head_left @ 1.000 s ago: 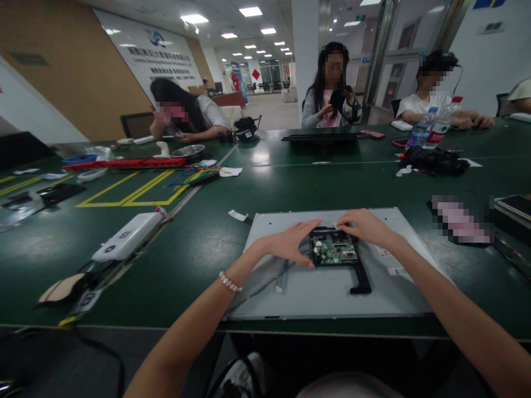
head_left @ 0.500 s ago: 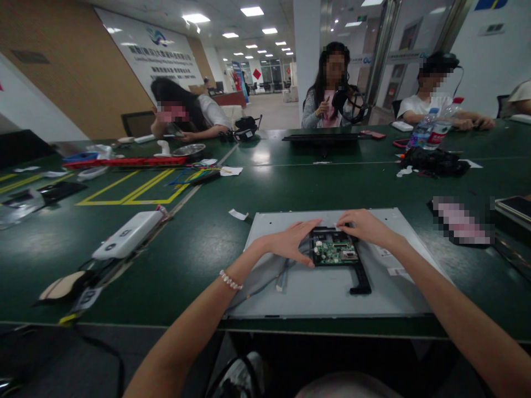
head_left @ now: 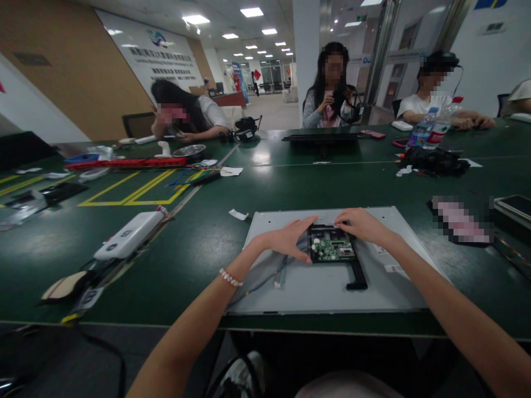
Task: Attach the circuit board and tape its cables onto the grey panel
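Panel (head_left: 307,293) slid slightly, work spot unchanged: your left hand (head_left: 287,241) spread beside board (head_left: 331,250), right hand (head_left: 360,223) pinching beyond it, item unclear

Green circuit board (head_left: 329,250), black frame (head_left: 358,272)

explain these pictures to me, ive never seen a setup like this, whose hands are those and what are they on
There is no machine here: these are a person's own bare hands, seen by a camera worn on their head, looking forward and down. On the green table lies a flat grey panel, bearing a black frame with a circuit board in it. The left hand is spread at the frame's left side. The right hand has its fingertips together at the top edge; whether they hold something is too small to tell. Wires lie on the panel.
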`<action>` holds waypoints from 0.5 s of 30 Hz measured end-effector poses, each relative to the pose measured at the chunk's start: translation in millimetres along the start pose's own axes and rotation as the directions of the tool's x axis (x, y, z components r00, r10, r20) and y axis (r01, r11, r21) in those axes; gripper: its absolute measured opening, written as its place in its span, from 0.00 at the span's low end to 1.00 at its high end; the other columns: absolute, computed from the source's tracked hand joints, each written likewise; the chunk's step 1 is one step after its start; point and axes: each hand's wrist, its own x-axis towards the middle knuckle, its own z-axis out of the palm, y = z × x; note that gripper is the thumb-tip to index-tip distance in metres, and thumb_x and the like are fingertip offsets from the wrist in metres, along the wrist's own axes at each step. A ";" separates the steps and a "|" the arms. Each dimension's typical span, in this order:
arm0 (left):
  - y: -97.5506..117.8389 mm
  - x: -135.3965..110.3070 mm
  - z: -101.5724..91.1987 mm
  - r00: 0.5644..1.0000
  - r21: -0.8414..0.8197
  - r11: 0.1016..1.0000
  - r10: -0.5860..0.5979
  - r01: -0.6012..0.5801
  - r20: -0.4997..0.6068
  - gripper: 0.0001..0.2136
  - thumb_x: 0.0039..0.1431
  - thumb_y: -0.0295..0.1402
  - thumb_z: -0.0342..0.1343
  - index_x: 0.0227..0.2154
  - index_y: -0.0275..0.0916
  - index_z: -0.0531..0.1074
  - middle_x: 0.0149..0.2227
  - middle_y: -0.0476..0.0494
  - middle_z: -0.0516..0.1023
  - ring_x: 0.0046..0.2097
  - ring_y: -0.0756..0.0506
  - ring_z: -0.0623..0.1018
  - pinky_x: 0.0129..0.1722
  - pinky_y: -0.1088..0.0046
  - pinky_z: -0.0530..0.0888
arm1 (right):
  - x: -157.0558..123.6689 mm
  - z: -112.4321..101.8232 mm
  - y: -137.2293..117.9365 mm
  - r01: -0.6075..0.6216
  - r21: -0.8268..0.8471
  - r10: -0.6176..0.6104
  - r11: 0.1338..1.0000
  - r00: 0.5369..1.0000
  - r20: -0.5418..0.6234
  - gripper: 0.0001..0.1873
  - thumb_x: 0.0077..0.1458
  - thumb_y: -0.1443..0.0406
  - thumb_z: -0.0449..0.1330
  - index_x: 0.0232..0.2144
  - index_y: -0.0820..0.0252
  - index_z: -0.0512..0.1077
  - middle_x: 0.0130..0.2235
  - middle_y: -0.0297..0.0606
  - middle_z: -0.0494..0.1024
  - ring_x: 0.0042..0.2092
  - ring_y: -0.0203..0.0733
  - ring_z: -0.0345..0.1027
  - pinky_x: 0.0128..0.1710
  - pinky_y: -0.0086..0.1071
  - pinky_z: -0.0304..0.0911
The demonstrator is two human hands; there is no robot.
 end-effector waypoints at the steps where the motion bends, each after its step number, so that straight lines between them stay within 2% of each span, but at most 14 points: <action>1: 0.7 -0.3 -0.6 1.000 0.002 1.000 0.000 0.000 0.003 0.58 0.41 0.56 0.61 0.67 0.35 0.34 0.68 0.31 0.42 0.67 0.32 0.46 0.64 0.54 0.46 | -0.5 -0.2 -0.4 0.000 -0.001 0.000 1.000 1.000 -0.001 0.10 0.58 0.68 0.56 0.35 0.57 0.79 0.40 0.39 0.81 0.42 0.44 0.74 0.47 0.37 0.66; 15: 3.4 0.1 1.1 1.000 0.022 0.999 0.026 -0.027 0.006 0.56 0.43 0.56 0.60 0.67 0.35 0.34 0.68 0.32 0.42 0.67 0.32 0.46 0.65 0.55 0.44 | -4.9 -1.4 -2.8 0.011 -0.010 -0.011 1.000 1.000 0.009 0.11 0.60 0.65 0.55 0.38 0.57 0.78 0.41 0.40 0.80 0.44 0.44 0.73 0.47 0.37 0.66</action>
